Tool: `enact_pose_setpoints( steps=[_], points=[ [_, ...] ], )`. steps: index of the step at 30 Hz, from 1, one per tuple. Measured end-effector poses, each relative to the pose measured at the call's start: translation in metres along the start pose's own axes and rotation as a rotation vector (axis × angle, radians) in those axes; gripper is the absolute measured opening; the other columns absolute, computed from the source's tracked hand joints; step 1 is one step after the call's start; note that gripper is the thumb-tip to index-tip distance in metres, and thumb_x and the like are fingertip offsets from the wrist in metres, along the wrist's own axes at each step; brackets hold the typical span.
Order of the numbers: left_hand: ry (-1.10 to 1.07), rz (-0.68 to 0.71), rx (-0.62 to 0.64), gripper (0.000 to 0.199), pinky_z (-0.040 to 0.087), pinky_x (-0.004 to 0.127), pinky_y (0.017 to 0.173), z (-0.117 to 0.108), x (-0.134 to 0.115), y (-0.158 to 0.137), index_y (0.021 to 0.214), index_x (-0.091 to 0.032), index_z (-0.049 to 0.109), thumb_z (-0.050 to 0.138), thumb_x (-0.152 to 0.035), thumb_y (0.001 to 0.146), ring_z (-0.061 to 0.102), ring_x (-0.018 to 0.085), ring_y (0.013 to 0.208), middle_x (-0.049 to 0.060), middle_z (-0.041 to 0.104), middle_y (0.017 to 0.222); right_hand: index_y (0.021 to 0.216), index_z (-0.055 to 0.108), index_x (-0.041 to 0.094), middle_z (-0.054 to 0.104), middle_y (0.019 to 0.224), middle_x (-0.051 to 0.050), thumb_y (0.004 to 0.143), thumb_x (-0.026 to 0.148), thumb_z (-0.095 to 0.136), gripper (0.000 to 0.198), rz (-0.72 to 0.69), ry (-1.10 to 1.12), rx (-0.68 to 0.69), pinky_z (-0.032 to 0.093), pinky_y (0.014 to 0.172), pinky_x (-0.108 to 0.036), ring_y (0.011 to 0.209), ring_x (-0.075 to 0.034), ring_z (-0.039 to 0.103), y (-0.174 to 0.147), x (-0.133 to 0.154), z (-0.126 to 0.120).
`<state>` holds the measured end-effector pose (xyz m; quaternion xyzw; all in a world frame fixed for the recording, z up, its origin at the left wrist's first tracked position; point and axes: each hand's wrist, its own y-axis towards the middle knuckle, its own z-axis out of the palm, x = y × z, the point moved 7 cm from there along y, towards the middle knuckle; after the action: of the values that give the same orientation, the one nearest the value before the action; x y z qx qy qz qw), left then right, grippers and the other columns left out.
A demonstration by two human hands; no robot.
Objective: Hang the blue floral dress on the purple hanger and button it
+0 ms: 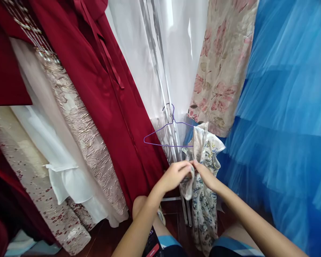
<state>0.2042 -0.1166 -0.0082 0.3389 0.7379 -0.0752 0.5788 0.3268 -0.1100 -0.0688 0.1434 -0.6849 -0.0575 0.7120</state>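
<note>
A white floral garment [205,207] with a blue and yellow print hangs down in front of me. Its upper part sits over the right arm of a purple wire hanger [173,120], while the hanger's left arm is bare. The hook is up by the white metal rack poles. My left hand [176,175] is closed on a loose piece of the garment below the hanger. Beside it, my right hand [204,174] pinches the same cloth, fingertips close to the left ones. The folds hide exactly which part of the garment is held.
A long dark red dress [107,103] and several pale embroidered gowns hang at left. At right are a beige dress with pink flowers [219,78] and a blue tulle gown [286,117]. White cloth is behind the rack poles [160,67]. A phone [152,244] rests by my legs.
</note>
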Motion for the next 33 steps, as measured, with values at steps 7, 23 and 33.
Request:
enact_pose_setpoints(
  steps=[7,23,33],
  points=[
    [0.292,0.351,-0.16,0.032,0.049,0.034,0.092,0.015,-0.033,-0.011,0.125,-0.022,0.062,0.052,-0.026,0.095,0.062,0.02,0.094,0.007,0.064,0.1,0.092,0.072,0.018,0.074,0.083,-0.013,0.087,0.075,0.042,0.065,0.293,0.622,-0.054,0.055,0.07,-0.041,0.085,-0.032,0.071,-0.005,0.017,-0.009],
    [0.528,0.448,0.181,0.032,0.033,0.04,0.113,0.069,0.019,0.044,0.104,-0.022,0.068,0.059,-0.008,0.077,0.052,0.023,0.121,0.005,0.069,0.109,0.13,0.062,0.019,0.076,0.107,-0.01,0.064,0.022,0.07,0.067,0.373,0.736,0.069,0.054,0.091,-0.045,0.096,-0.034,0.073,-0.092,0.011,-0.042],
    [0.866,0.113,0.374,0.011,0.025,0.041,0.114,0.001,0.102,0.018,0.08,-0.023,0.07,0.06,-0.024,0.082,0.059,0.02,0.101,0.001,0.069,0.086,0.128,0.06,0.021,0.072,0.112,-0.007,0.066,0.011,0.067,0.063,0.295,0.221,0.259,0.051,0.081,-0.031,0.095,-0.024,0.068,-0.074,0.029,-0.078]
  ],
)
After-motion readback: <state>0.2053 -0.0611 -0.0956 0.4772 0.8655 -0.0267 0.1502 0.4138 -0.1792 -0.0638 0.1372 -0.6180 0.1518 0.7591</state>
